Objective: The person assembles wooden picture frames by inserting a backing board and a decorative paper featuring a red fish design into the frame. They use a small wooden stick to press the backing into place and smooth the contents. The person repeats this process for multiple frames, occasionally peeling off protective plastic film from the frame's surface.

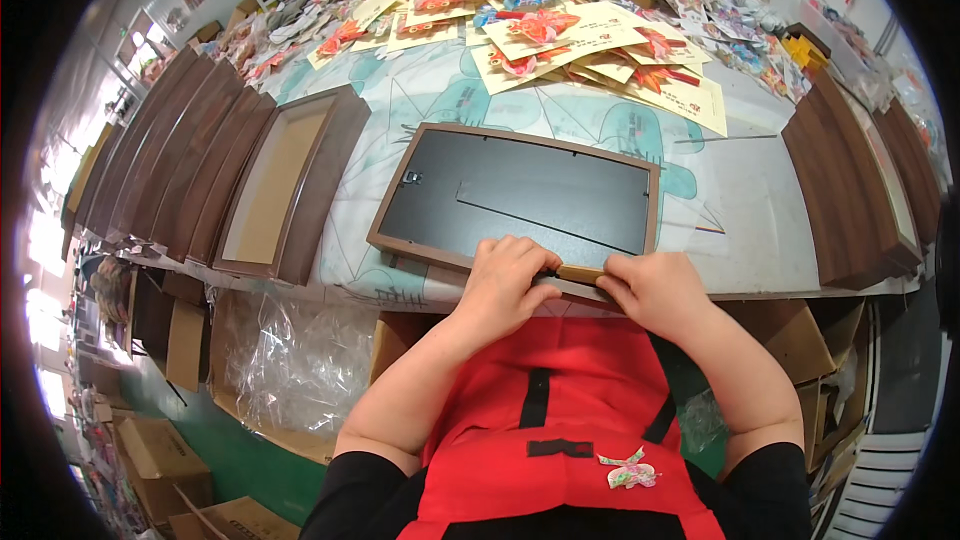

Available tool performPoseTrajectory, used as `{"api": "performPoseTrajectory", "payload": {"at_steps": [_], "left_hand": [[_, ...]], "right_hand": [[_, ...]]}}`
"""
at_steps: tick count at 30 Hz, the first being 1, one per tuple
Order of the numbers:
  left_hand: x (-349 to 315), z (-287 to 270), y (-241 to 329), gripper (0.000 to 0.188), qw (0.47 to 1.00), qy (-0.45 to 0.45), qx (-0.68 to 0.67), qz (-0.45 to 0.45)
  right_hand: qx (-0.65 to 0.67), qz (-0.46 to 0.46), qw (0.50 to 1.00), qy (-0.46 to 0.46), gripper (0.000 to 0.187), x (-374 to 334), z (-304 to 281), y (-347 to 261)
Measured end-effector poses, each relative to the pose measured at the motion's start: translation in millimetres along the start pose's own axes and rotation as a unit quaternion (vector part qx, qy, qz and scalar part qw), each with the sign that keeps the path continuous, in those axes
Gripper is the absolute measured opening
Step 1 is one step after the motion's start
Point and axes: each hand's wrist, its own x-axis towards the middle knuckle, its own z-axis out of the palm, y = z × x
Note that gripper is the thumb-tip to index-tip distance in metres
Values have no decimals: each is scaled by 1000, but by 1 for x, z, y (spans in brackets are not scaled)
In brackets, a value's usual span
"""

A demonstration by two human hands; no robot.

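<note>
On the head feed, I have both grips narrow: the left hand (pixel 510 278) and right hand (pixel 655 290) are closed on opposite ends of a small tan piece (pixel 580 274), at the near edge of a brown frame (pixel 540 175). That frame lies black back up just beyond my grip, on the table (pixel 750 230). Farther out I see heaped cream cards (pixel 565 30); well left stand brown frames in a row (pixel 200 155), well right a brown stack (pixel 845 185).
</note>
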Motion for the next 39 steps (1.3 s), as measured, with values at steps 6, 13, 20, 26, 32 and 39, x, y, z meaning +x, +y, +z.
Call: {"api": "performPoseTrajectory", "payload": {"at_steps": [6,13,20,26,32,39], "left_hand": [[-7,5,-1,23,999,44,-5,6],[-8,-34,-29,40,982,184,34,14],[-36,-68,-148,35,924,229,-18,-307],[-43,-52,-165,33,899,301,-171,-270],[-42,-56,-153,33,895,307,-170,-275],[-43,-58,-151,34,901,304,-171,-258]], "right_hand": [[-160,-106,980,59,33,-28,10,-17],[8,-20,985,174,43,0,1,1],[24,-81,993,81,27,88,23,-28],[13,-112,993,28,28,162,56,-70],[-31,-116,993,19,30,188,70,-81],[-66,-141,988,20,33,191,67,-87]]}}
